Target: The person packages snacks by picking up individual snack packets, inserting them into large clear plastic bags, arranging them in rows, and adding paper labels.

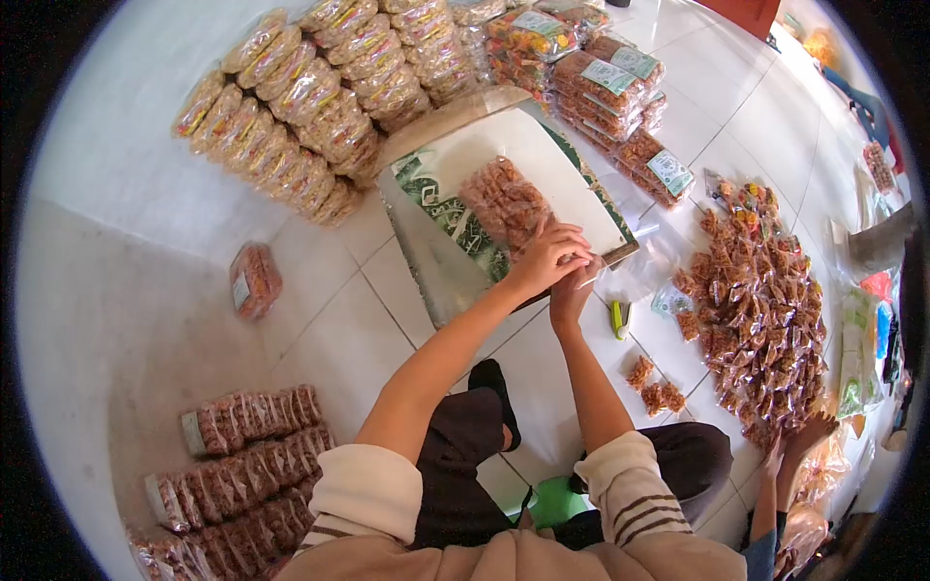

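Observation:
A clear plastic bag of brown snack pieces (502, 201) lies on the white top of a cardboard box (557, 160) in front of me. My left hand (550, 256) is at the bag's near end, its fingers bent and closed on the plastic. Just below it, my right hand (573, 289) pinches the same end near the box's corner; its fingertips are partly hidden by the left hand. A yellow-green stapler (620, 320) lies on the tiles to the right of my right hand.
Small snack packets (765, 320) form a big heap on the right. Stacked noodle-like packs (291, 107) and labelled bags (605, 82) stand behind the box. Filled bags (252, 421) lie in rows at lower left. Another person's hands (799, 441) reach in at lower right.

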Available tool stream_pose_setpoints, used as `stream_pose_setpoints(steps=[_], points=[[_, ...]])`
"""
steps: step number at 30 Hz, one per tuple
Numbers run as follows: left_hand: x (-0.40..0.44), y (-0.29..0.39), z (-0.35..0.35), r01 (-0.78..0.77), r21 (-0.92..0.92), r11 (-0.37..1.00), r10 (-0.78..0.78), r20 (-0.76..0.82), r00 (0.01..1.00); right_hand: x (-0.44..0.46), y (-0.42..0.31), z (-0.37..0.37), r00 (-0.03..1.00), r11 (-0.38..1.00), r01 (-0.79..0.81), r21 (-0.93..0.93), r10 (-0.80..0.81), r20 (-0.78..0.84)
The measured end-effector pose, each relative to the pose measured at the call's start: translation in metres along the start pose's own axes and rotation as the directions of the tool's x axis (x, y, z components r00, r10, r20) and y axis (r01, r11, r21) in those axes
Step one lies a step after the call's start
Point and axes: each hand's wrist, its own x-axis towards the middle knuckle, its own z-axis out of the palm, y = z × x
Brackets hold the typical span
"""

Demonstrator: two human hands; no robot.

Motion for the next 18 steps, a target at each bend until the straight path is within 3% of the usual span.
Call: stream_pose_setpoints(steps=[1, 2, 3, 5, 6, 7, 8, 9, 10, 11, 12, 14, 18], points=[[0.001, 0.001, -0.001, -0.022, -0.032, 0.999, 0.021, -0.035, 0.999, 0.000, 0.000, -0.003, 0.999, 0.997, -0.037, 0.062, 0.036, 0.020], [0.000, 0.000, -0.005, -0.067, 0.146, 0.987, 0.083, -0.112, 0.990, -0.001, 0.000, -0.006, 0.997, 0.990, -0.077, 0.122, 0.072, 0.041], [-0.001, -0.003, -0.008, -0.059, 0.139, 0.988, 0.077, -0.121, 0.990, 0.002, -0.008, -0.009, 0.992, 0.977, -0.118, 0.180, 0.108, 0.061], [-0.003, -0.013, -0.013, 0.167, -0.063, 0.984, -0.177, -0.460, 0.870, 0.001, -0.025, -0.020, 0.971, 0.977, -0.167, -0.132, 0.186, 0.153], [-0.012, -0.017, -0.011, 0.170, -0.067, 0.983, -0.181, -0.465, 0.866, -0.006, -0.025, -0.024, 0.981, 0.986, -0.155, -0.059, 0.161, 0.104], [-0.027, -0.019, -0.006, 0.383, -0.236, 0.893, -0.449, -0.529, 0.720, -0.013, -0.019, -0.028, 0.981, 0.986, -0.152, -0.063, 0.158, 0.109], [-0.041, -0.019, 0.000, 0.541, -0.413, 0.732, -0.676, -0.533, 0.508, -0.020, -0.014, -0.032, 0.982, 0.990, -0.140, -0.018, 0.141, 0.126], [-0.052, -0.014, 0.004, 0.538, -0.417, 0.733, -0.676, -0.537, 0.505, -0.023, -0.011, -0.036, 0.982, 0.992, -0.127, 0.029, 0.121, 0.144], [-0.063, -0.008, 0.008, 0.616, -0.567, 0.546, -0.838, -0.381, 0.392, -0.024, -0.013, -0.041, 0.982, 0.992, -0.120, 0.028, 0.115, 0.148], [-0.071, -0.005, 0.011, 0.662, -0.677, 0.323, -0.945, -0.192, 0.265, -0.024, -0.014, -0.046, 0.967, 0.996, 0.009, -0.094, 0.015, 0.255], [-0.077, -0.004, 0.021, 0.655, -0.685, 0.319, -0.946, -0.192, 0.261, -0.023, -0.016, -0.050, 0.927, 0.968, 0.148, -0.201, -0.064, 0.370], [-0.083, -0.005, 0.045, 0.487, -0.808, 0.331, -0.940, -0.240, 0.241, -0.016, -0.022, -0.049, 0.901, 0.955, 0.170, -0.242, -0.052, 0.431], [-0.076, -0.001, 0.048, 0.442, -0.829, 0.342, -0.929, -0.228, 0.292, 0.004, -0.015, -0.031, 0.857, 0.890, 0.275, -0.364, -0.055, 0.513]])
